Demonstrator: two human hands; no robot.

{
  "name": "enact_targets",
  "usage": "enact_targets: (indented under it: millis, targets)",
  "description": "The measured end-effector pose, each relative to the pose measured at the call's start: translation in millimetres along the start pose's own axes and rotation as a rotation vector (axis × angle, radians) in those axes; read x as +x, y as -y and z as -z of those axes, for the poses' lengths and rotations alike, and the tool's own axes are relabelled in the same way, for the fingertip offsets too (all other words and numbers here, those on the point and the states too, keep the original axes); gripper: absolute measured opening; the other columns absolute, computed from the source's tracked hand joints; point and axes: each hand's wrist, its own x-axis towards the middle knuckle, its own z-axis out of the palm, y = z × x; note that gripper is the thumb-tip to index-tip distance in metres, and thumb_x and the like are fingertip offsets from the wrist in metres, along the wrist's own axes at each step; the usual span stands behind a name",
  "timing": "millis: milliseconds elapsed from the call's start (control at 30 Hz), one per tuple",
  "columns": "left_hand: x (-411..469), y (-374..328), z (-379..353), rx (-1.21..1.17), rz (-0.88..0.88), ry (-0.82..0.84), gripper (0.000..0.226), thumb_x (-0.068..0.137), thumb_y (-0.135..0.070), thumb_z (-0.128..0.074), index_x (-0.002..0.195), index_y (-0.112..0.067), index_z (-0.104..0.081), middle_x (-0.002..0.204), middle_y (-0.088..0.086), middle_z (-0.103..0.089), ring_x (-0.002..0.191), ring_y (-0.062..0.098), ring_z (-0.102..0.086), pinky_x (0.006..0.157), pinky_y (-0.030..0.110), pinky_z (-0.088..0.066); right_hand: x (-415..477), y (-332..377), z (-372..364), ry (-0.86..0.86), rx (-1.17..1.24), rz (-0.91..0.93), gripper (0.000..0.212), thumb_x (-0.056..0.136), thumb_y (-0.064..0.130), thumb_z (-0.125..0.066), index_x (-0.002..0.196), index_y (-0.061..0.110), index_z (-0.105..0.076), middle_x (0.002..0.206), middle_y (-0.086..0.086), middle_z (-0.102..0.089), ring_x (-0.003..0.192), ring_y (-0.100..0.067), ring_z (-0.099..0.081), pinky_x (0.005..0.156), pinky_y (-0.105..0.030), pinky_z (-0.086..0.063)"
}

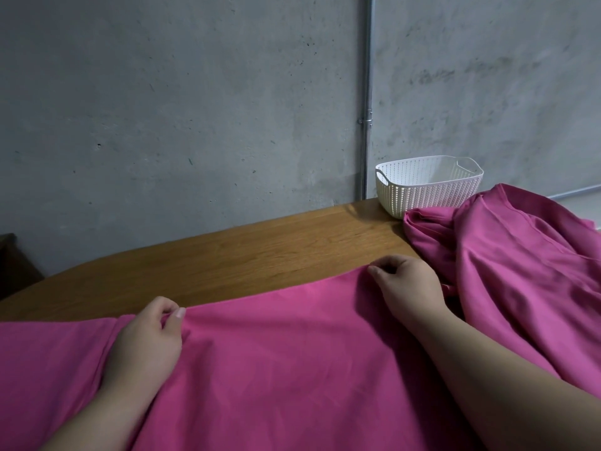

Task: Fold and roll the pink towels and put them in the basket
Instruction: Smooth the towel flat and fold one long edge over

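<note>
Pink towel (276, 353) lies spread flat across the near bench (260, 252), apparently smoothed out for a square fold. Its far edge is pinched by the left hand (146, 343) and the right hand (406, 288), fingers (377, 275) curled on the hem, probably to lift it. Farther right, a heap of pink towels (520, 271) waits just before the white basket (422, 190), which seems empty.

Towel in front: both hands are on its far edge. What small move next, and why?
Probably lift that edge and draw it toward you for a fold: the left hand and right hand each pinch the far edge of the towel, and it lies spread flat on the table, not yet rolled.
</note>
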Motion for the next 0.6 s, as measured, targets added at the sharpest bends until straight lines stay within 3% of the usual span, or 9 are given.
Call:
enact_targets:
  millis: [167, 333, 433, 600]
  targets:
    - [3.3, -11.2, 36.6, 0.219, -0.096, 0.153, 0.022, 0.093, -0.029, -0.066, 0.072, -0.031, -0.061, 0.074, -0.014, -0.064, 0.073, 0.008, -0.057, 0.065, 0.032, -0.042, 7.3, 6.3, 5.8, 0.152, -0.1, 0.038, 0.012, 0.092, 0.033, -0.067, 0.092, 0.026, -0.077, 0.094, 0.007, -0.074, 0.093, -0.016, -0.066, 0.079, -0.027, -0.047]
    - [-12.7, -9.2, 48.9, 0.278, -0.106, 0.33, 0.025, 0.085, -0.033, -0.074, 0.062, -0.036, -0.066, 0.069, -0.019, -0.068, 0.076, -0.001, -0.061, 0.071, 0.028, -0.048, -0.2, 7.9, 12.3, 0.162, -0.294, 0.283, 0.018, 0.094, 0.033, -0.058, 0.092, 0.023, -0.074, 0.103, 0.002, -0.067, 0.099, -0.026, -0.061, 0.09, -0.04, -0.049]
    - [-20.1, 1.9, 50.9, 0.265, -0.085, 0.373, 0.022, 0.084, -0.032, -0.073, 0.067, -0.045, -0.065, 0.07, -0.022, -0.069, 0.078, -0.002, -0.063, 0.077, 0.03, -0.052, -15.7, -2.1, 8.5, 0.249, -0.365, 0.248, 0.02, 0.095, 0.032, -0.052, 0.093, 0.02, -0.068, 0.113, -0.001, -0.063, 0.107, -0.031, -0.058, 0.094, -0.046, -0.048]
    - [-20.4, 9.9, 50.3, 0.288, -0.084, 0.328, 0.024, 0.09, -0.03, -0.069, 0.067, -0.026, -0.064, 0.072, -0.018, -0.068, 0.077, 0.001, -0.061, 0.071, 0.03, -0.048, -20.8, -5.8, 9.0, 0.268, -0.457, 0.159, 0.02, 0.099, 0.03, -0.048, 0.1, 0.018, -0.065, 0.122, -0.004, -0.06, 0.117, -0.03, -0.054, 0.099, -0.044, -0.044]
